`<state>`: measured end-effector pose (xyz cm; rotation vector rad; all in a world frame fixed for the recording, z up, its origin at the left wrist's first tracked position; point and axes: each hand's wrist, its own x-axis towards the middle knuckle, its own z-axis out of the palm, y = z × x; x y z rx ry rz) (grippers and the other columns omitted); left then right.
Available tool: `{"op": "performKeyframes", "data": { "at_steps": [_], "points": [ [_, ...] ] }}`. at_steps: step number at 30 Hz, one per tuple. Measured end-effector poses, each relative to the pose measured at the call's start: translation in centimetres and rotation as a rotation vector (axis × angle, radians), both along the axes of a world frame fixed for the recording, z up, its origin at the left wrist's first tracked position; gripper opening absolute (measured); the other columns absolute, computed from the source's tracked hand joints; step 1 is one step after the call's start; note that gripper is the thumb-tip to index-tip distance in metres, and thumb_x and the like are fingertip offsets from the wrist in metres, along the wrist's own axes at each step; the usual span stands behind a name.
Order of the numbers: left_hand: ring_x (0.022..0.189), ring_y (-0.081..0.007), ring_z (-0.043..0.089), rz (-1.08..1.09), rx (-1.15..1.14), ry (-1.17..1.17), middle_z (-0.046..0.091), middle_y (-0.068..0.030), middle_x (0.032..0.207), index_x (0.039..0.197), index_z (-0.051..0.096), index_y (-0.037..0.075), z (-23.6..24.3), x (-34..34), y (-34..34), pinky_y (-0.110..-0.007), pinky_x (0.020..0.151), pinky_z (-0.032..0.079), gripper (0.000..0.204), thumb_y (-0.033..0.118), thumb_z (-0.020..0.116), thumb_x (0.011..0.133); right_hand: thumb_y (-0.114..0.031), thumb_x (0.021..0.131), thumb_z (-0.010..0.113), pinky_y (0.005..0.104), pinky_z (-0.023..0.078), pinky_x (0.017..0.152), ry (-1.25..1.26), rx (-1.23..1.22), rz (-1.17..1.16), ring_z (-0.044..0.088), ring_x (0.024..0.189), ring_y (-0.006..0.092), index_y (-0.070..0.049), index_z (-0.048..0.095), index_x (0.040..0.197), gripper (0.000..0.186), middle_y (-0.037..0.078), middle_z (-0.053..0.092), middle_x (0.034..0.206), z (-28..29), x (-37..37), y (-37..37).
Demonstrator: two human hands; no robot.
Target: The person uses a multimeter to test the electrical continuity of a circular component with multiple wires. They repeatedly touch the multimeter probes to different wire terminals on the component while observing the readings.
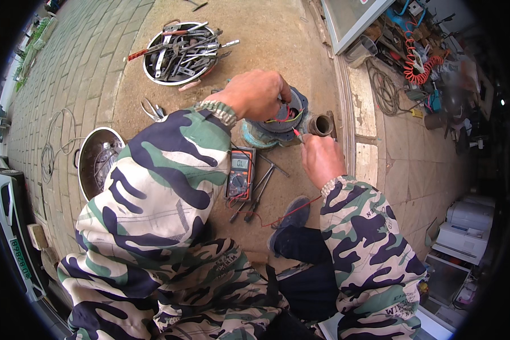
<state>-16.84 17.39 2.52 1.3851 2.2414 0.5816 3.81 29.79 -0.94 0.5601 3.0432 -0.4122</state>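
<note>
Pinching a red probe [296, 132], right fingers [307, 140] beside the wired housing [273, 128]; left fingers [283, 89] curled over it, grip unclear.

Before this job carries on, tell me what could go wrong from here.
The red probe in the right hand might slip at the housing, upsetting the reading on the multimeter. The red lead runs close by the shoe, so a foot movement could snag it and tug the multimeter. The bare left hand is close to the coloured wires at the open housing and could pull one loose.
</note>
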Motion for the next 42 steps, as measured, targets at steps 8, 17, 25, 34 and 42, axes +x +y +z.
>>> {"op": "performKeyframes", "data": {
  "at_steps": [8,17,25,34,42],
  "points": [
    [0.107,-0.036,0.075,0.009,0.001,-0.013,0.08,-0.0147,0.112,0.116,0.082,0.016,0.1,0.2,-0.1,-0.045,0.092,0.06,0.036,0.008,0.067,0.085,-0.014,0.095,0.068,0.0562,0.057,0.074,0.005,-0.023,-0.022,0.071,0.081,0.0486,-0.003,0.075,0.097,0.013,0.027,0.071,0.081,-0.1,0.4,0.1],
    [0.107,-0.0374,0.075,0.011,-0.012,-0.011,0.079,-0.0146,0.113,0.117,0.082,0.02,-0.2,0.0,-0.1,-0.047,0.091,0.06,0.039,0.009,0.065,0.083,-0.014,0.097,0.067,0.056,0.058,0.075,-0.032,-0.021,-0.026,0.071,0.082,0.0494,-0.002,0.075,0.101,0.015,0.028,0.071,0.082,0.0,0.2,0.0],
    [0.106,-0.0367,0.075,0.021,-0.01,0.015,0.08,-0.0154,0.111,0.117,0.082,0.016,0.2,0.1,-0.3,-0.045,0.093,0.06,0.034,0.009,0.067,0.087,-0.014,0.096,0.068,0.056,0.058,0.074,-0.005,-0.025,-0.011,0.072,0.082,0.049,-0.002,0.074,0.097,0.013,0.028,0.071,0.082,-0.1,0.2,0.1],
    [0.106,-0.0376,0.075,-0.004,0.042,0.002,0.079,-0.0171,0.113,0.118,0.081,0.013,-0.6,-0.1,0.0,-0.045,0.094,0.06,0.035,0.008,0.066,0.088,-0.01,0.092,0.065,0.0557,0.06,0.073,-0.005,0.009,-0.005,0.073,0.081,0.0475,-0.003,0.075,0.096,0.013,0.026,0.073,0.082,0.2,0.3,0.0],
    [0.1,-0.0407,0.075,-0.022,0.094,0.029,0.078,-0.0233,0.106,0.121,0.076,0.003,1.5,0.5,-1.4,-0.046,0.089,0.06,0.03,0.012,0.068,0.093,-0.014,0.095,0.069,0.0575,0.057,0.078,-0.005,-0.057,0.003,0.07,0.086,0.0493,-0.001,0.073,0.099,0.014,0.028,0.071,0.085,3.2,0.5,-0.1]
  ]
}}
